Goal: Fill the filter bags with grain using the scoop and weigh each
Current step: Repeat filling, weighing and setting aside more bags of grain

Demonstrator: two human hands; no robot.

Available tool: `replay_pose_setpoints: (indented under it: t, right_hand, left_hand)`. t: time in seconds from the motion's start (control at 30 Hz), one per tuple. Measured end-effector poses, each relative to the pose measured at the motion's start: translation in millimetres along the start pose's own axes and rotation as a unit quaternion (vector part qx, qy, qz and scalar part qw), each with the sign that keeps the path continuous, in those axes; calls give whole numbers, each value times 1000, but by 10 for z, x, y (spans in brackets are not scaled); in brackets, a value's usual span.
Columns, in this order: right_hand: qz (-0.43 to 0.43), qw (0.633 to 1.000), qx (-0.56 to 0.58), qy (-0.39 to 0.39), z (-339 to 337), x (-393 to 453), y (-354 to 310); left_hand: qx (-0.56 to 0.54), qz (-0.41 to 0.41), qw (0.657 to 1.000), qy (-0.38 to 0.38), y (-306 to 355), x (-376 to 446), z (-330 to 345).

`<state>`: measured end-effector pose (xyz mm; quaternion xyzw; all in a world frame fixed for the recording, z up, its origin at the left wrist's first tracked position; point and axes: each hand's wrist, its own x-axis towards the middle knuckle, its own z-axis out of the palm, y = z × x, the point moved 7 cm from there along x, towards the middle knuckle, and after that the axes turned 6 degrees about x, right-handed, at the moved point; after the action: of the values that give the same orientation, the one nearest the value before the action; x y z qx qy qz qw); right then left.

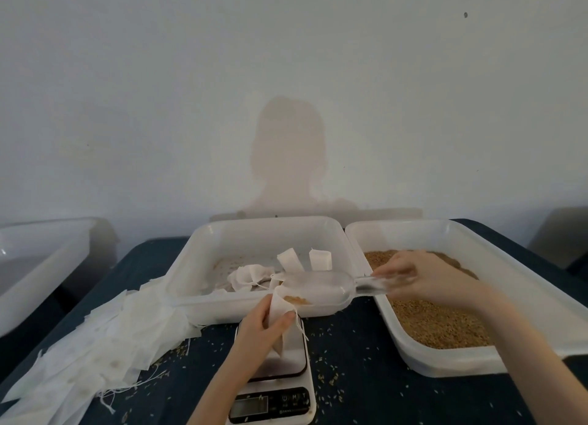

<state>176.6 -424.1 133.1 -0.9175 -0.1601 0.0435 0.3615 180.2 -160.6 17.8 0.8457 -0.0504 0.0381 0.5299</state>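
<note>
Currently one filter bag (pixel 281 310) is being filled at lower centre of the frame: left hand (pixel 261 324) fingers grip it above the scale (pixel 273 389), while right hand (pixel 420 276) fingers grip the scoop (pixel 321 289), tipping grain (pixel 436 323) in. Several bags lie in the middle tray (pixel 191 265); a stack of empty bags (pixel 105 335) remains. The scale display is unreadable.

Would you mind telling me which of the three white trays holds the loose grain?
The right tray, under the right hand, is spread with brown grain. The middle tray holds filter bags, and the left tray shows no grain.
</note>
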Motion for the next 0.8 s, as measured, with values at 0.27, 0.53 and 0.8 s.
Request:
replay_pose_setpoints:
  t: [0.27, 0.53, 0.8]
  right_hand:
    - [60, 991, 117, 24, 151, -33, 422]
    - [154, 954, 164, 199, 12, -74, 1178]
    - [210, 957, -140, 144, 68, 85, 1527]
  left_hand:
    - [-18, -9, 998, 55, -20, 21, -15]
    - [45, 8, 999, 26, -19, 62, 64]
    - [177, 25, 984, -5, -59, 95, 129]
